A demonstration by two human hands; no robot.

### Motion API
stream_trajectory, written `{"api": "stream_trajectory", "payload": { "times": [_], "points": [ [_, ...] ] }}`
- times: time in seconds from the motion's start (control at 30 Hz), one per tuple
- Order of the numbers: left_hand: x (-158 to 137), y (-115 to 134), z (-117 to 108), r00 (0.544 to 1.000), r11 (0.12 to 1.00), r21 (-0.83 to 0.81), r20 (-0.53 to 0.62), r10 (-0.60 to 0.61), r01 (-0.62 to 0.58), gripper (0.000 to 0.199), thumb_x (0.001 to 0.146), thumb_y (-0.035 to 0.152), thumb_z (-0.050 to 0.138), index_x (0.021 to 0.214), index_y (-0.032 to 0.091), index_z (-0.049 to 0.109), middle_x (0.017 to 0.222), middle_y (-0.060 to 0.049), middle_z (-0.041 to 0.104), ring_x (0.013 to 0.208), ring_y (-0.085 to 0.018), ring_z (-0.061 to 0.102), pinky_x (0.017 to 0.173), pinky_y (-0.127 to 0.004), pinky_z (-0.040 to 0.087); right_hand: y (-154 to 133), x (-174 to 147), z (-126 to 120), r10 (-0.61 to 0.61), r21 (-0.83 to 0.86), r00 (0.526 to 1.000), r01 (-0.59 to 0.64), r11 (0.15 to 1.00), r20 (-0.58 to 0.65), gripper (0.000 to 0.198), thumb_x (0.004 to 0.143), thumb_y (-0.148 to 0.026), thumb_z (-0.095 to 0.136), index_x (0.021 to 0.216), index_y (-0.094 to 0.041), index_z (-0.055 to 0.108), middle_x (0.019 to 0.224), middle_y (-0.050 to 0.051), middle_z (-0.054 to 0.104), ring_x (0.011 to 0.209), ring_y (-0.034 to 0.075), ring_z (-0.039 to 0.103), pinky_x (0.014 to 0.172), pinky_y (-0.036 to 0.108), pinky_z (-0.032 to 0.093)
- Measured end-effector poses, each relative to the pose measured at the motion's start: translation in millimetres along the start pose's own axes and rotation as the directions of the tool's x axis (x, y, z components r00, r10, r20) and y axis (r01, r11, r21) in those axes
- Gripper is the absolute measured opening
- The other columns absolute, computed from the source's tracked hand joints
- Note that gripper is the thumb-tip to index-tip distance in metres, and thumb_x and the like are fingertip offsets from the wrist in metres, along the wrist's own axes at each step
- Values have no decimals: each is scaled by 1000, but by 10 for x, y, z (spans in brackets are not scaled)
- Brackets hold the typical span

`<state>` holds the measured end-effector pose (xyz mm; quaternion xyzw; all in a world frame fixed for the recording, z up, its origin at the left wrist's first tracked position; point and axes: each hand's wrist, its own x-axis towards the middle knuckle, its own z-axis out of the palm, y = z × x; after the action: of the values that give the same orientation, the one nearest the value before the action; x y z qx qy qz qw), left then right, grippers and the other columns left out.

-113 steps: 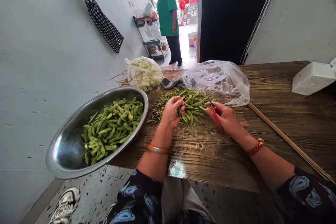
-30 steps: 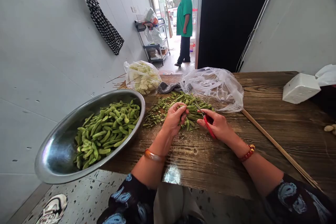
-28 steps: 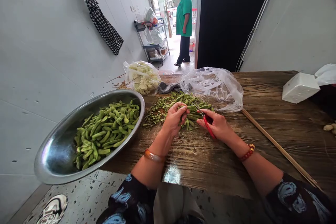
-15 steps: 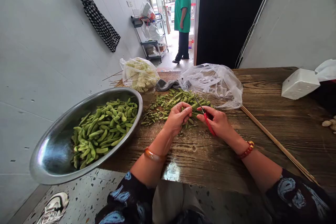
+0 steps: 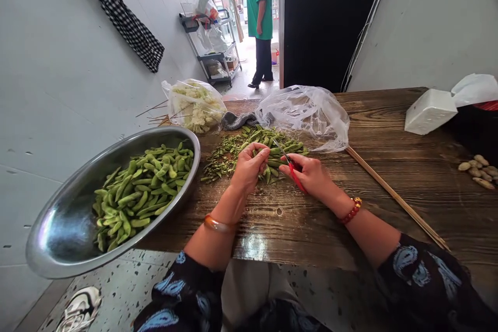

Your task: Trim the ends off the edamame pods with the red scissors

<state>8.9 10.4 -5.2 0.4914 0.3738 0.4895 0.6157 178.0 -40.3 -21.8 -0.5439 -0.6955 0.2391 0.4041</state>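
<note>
My left hand point(image 5: 249, 167) is closed in a pinch on an edamame pod point(image 5: 256, 153), which the fingers mostly hide. Red-handled scissors point(image 5: 298, 180) are in my right hand point(image 5: 313, 176), their blades pointing up and away over the pods. Just beyond both hands lies a heap of edamame pods point(image 5: 286, 146) on the wooden table, with small trimmed bits point(image 5: 218, 162) at its left side. To the left, a large steel basin point(image 5: 64, 236) holds many green pods point(image 5: 140, 192) and looks tilted in this view.
A bag of cauliflower point(image 5: 196, 106), a grey cloth point(image 5: 237, 120) and a crumpled clear plastic bag point(image 5: 307, 114) lie behind the heap. Thin sticks point(image 5: 392, 192), a white box point(image 5: 430, 111) and peanuts point(image 5: 480, 171) are to the right. A person in green point(image 5: 260, 15) stands by the doorway.
The view has shifted slightly, so most things sit further left and more peanuts show at the right. My hands keep much the same pose, scissors still held.
</note>
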Motion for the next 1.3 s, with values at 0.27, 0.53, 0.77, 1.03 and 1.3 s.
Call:
{"api": "stream_trajectory", "payload": {
  "times": [0.27, 0.53, 0.77, 1.03, 1.3],
  "points": [
    [34, 12, -34, 999, 999, -41, -30, 18, -19, 31, 71, 37, 73, 78, 17, 51, 52, 9, 39, 40, -3, 33, 37, -14, 21, -3, -19, 8, -8, 57, 999, 6, 998, 41, 43, 84, -54, 55, 97, -16, 69, 62, -1, 57, 55, 12, 45, 52, 23, 33],
    [68, 22, -130, 996, 999, -17, -80, -49, 48, 32, 75, 43, 67, 73, 16, 48, 70, 2, 57, 46, -5, 50, 40, -16, 35, 61, 55, -131, 113, 214, 990, -92, 973, -90, 48, 81, -57, 57, 102, -15, 68, 62, -2, 51, 55, 11, 40, 51, 24, 31],
    [82, -78, -147, 982, 744, 645, 53, 180, -172, 10, 66, 20, 72, 69, 17, 63, 67, 0, 61, 67, -14, 55, 64, -24, 42, 69, 71, -151, 122, 208, 988, -100, 973, -95, 50, 80, -58, 57, 103, -14, 68, 65, -1, 52, 58, 12, 40, 51, 24, 32],
    [11, -96, -85, 963, 194, 944, 253, 92, -266, 10, 78, 21, 63, 88, 22, 65, 93, -7, 66, 86, -22, 60, 73, -30, 43, 104, 78, -103, 113, 228, 990, -91, 969, -86, 48, 79, -55, 59, 104, -15, 68, 64, -1, 55, 57, 12, 43, 53, 24, 34],
    [66, -83, -115, 962, 407, 881, 161, 220, -241, 3, 77, 18, 62, 75, 17, 61, 79, -4, 60, 75, -17, 54, 71, -28, 41, 138, 69, -113, 126, 218, 988, -104, 970, -87, 49, 80, -56, 59, 107, -16, 67, 64, -1, 52, 57, 12, 41, 51, 23, 32]
  ]
}}
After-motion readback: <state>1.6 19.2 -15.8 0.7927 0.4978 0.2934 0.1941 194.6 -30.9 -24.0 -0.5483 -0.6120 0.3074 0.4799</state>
